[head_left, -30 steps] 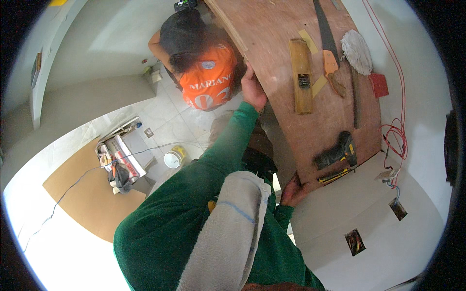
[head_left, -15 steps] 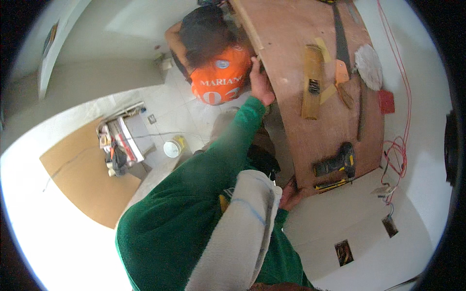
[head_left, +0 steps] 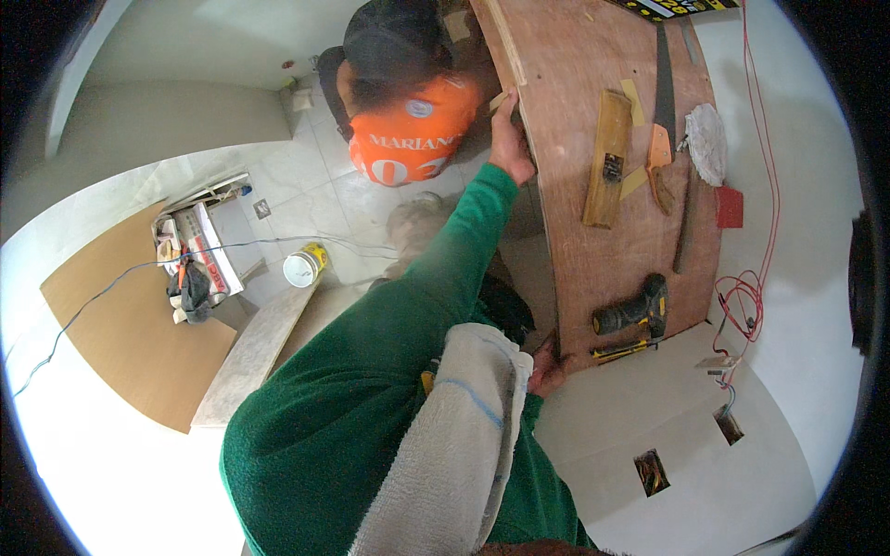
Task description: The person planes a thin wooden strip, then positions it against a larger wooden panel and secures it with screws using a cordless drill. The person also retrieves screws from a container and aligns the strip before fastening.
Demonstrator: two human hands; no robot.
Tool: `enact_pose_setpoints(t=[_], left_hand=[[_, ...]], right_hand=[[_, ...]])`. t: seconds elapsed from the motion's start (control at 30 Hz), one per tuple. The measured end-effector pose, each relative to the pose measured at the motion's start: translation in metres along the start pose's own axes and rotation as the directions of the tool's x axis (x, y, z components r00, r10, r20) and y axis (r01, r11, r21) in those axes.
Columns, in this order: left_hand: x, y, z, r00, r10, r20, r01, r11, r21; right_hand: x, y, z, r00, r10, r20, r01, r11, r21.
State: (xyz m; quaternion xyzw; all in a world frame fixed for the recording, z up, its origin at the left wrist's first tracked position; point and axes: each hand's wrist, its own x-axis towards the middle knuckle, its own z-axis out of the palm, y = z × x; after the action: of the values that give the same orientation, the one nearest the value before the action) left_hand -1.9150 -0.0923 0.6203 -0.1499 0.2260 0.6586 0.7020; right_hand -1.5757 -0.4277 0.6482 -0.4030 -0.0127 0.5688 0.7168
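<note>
A brown plywood board (head_left: 575, 278), laid out like a counter top, runs along my right side. My left hand (head_left: 513, 148) grips its left edge towards the far end, thumb up beside the rim and the other fingers mostly hidden. At the near left corner my right hand (head_left: 547, 372) holds the same board, its fingers partly out of sight at the edge. On the board lie a wooden hand plane (head_left: 608, 139), a handsaw (head_left: 660, 139) with an orange handle, a cordless drill (head_left: 635, 310) and a slim yellow-and-black tool (head_left: 619, 351).
A co-worker in an orange shirt (head_left: 408, 130) crouches left of the board's far end. A white bundle (head_left: 706, 144) and red box (head_left: 730, 207) sit by the right wall, near red cables (head_left: 762, 185). On the left are a bucket (head_left: 301, 269) and a tool-filled box (head_left: 199, 250).
My view has shifted slightly, bringing a black-and-yellow package in at the far end. Both hands keep their hold on the board's edge. The co-worker stays crouched.
</note>
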Motion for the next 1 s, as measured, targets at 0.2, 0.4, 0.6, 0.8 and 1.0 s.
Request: enact_pose_setpoints(t=[0.2, 0.4, 0.6, 0.8, 1.0], left_hand=[[0.01, -0.002, -0.006, 1.0, 0.02, 0.003, -0.02, 0.999, -0.035], [0.004, -0.007, -0.002, 0.998, 0.066, -0.013, -0.067, 0.998, -0.017], [0.002, -0.005, -0.003, 0.998, -0.056, -0.033, 0.055, 0.998, -0.038], [0.012, -0.003, -0.003, 0.999, -0.029, 0.039, 0.029, 0.999, -0.018], [0.007, -0.001, 0.005, 0.999, -0.028, -0.02, 0.029, 0.999, 0.018]], right_hand=[[-0.004, -0.001, 0.002, 0.998, 0.027, -0.061, -0.03, 0.999, -0.04], [0.002, 0.001, -0.011, 0.997, 0.064, -0.037, -0.056, 0.98, 0.189], [0.005, 0.003, -0.016, 0.996, -0.028, -0.09, 0.039, 0.992, 0.12], [0.006, 0.003, -0.016, 0.993, -0.03, -0.113, 0.034, 0.999, 0.032], [0.003, 0.003, -0.006, 0.993, -0.004, -0.115, 0.008, 0.999, 0.042]])
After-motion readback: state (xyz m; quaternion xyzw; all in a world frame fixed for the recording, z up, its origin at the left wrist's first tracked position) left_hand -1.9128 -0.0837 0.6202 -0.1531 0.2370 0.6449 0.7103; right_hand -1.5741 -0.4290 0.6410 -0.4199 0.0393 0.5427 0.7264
